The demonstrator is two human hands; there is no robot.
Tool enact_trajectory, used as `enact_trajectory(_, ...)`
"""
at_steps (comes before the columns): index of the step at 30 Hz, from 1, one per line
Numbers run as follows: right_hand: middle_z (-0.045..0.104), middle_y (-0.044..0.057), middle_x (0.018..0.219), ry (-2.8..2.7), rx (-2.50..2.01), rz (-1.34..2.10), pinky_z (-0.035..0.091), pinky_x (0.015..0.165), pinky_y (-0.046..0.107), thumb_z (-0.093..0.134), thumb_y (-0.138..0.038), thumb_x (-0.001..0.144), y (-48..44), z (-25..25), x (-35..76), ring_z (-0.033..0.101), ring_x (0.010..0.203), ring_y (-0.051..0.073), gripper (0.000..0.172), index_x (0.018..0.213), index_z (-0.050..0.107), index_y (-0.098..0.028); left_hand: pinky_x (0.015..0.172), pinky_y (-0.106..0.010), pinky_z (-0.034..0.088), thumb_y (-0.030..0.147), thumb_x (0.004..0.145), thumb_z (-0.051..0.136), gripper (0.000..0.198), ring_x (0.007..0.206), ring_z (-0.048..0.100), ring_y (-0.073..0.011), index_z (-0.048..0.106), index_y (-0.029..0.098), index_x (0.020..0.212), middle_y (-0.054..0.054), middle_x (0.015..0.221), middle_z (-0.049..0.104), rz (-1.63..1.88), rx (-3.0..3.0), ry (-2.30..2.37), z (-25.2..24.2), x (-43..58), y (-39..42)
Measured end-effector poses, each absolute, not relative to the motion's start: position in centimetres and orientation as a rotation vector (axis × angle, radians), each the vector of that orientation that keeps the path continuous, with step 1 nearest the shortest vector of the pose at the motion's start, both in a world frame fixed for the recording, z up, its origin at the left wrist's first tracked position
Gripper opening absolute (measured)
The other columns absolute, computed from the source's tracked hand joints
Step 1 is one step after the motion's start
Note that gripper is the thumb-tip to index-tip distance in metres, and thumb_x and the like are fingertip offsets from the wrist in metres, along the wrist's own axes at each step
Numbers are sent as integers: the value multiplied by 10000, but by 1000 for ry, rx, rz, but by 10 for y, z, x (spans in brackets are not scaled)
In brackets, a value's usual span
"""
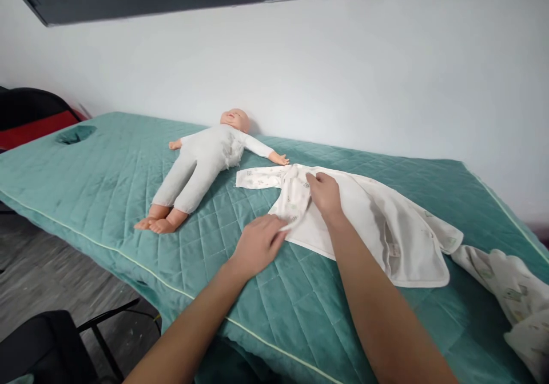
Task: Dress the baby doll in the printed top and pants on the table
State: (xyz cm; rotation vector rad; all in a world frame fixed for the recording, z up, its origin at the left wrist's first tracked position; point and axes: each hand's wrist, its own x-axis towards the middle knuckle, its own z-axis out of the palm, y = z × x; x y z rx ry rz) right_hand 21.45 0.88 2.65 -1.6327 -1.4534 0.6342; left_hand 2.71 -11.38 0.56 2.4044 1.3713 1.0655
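The left hand (259,244) has its thumb and fingers closed in a pinch on the near-left edge of a white garment (343,215), low on its front panel. The right hand (325,194), curled narrow, grips the same panel a little farther off and to the right, close to the neckline. The garment lies spread open on the bed between and beyond the hands, one long sleeve (259,178) stretched out to the left, the other running to the right. Small prints dot its outer cloth; they are too small to make out as pictures or lettering. Inside the right half sits a small pale label (393,250) with faint marks, too blurred to read.

Just beyond the left sleeve, a doll (206,158) lies on its back, head on the far side by the wall (364,75), feet toward the near left. Its right-hand arm, as seen here, reaches the far edge of the garment. To the right, near the garment's other sleeve, is a bunched printed cloth (514,298), its pattern partly greenish.

Under everything is a green quilted cover (274,298) with pale piping and a round hole (76,135) at the far left. Beyond that stands a red and black chair (38,124).
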Motion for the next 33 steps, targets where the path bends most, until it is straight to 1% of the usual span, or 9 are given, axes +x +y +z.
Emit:
enact_trajectory(2, 720, 69, 879, -1458, -1513, 737, 547, 817, 369, 435, -465, 969, 11, 26, 214, 682, 885, 237, 358, 854, 653, -205, 691, -318, 524, 360, 1022, 496, 195, 761, 645, -176, 634, 223, 1009, -25, 861, 691, 1334, 1998, 1567, 0, 22, -109)
enact_trajectory(4, 738, 81, 1145, -1501, -1282, 905, 560, 878, 363, 417, -496, 984, 11, 24, 209, 697, 1028, 223, 406, 1091, 677, -203, 675, -305, 521, 383, 1007, 520, 184, 750, 624, -168, 606, 223, 1039, -21, 871, 667, 1579, 1591, 1710, -5, 17, -103)
enact_trajectory(7, 598, 92, 1469, -1670, -1068, 977, 481, 1077, 408, 514, -499, 962, 9, 18, 198, 583, 1322, 241, 488, 1357, 607, -229, 800, -337, 545, 299, 969, 555, 208, 971, 629, -200, 539, 231, 1164, -77, 1100, 634, 1809, 1353, 1779, -8, 12, -98)
enact_trajectory(9, 518, 104, 1553, -1873, -1162, 790, 375, 1183, 435, 548, -461, 960, 7, 14, 190, 469, 1440, 255, 528, 1432, 565, -226, 936, -392, 529, 218, 932, 559, 293, 1165, 573, -237, 501, 228, 1219, -118, 1246, 565, 1890, 1443, 1797, -8, 13, -98)
enact_trajectory(13, 508, 142, 1548, -2120, -1402, 337, 291, 1208, 500, 504, -442, 1000, 6, 11, 181, 424, 1445, 308, 523, 1465, 529, -203, 1079, -473, 449, 121, 897, 521, 281, 1245, 527, -263, 526, 207, 1165, -123, 1240, 572, 1858, 1865, 1754, -4, 18, -101)
enact_trajectory(19, 554, 149, 1503, -2180, -1513, 173, 292, 1184, 504, 442, -479, 1034, 9, 17, 176, 462, 1394, 311, 508, 1431, 542, -179, 889, -395, 510, 48, 869, 474, 257, 981, 620, -239, 611, 207, 1017, -71, 991, 691, 1432, 2248, 1632, -2, 21, -103)
enact_trajectory(24, 514, 204, 1538, -2122, -1585, 110, 234, 1216, 542, 362, -424, 1058, -23, 14, 187, 399, 1467, 327, 563, 1503, 458, -93, 866, -387, 504, 37, 875, 488, 236, 974, 655, -232, 647, 211, 886, -60, 971, 733, 1258, 2496, 1497, 1, 20, -109)
enact_trajectory(30, 534, 180, 1520, -1921, -1628, -20, 322, 1206, 480, 443, -344, 984, -63, 20, 294, 456, 1432, 307, 500, 1412, 562, -114, 865, -394, 504, 41, 871, 502, 230, 969, 660, -238, 657, 210, 855, -54, 950, 744, 1233, 2560, 1489, 1, 21, -110)
enact_trajectory(33, 592, 209, 1431, -1597, -1926, -149, 348, 1181, 469, 477, -290, 925, -76, 27, 371, 507, 1369, 323, 487, 1352, 594, -86, 871, -393, 509, 47, 879, 498, 233, 964, 660, -236, 658, 213, 848, -54, 951, 745, 1203, 2557, 1486, 0, 22, -109)
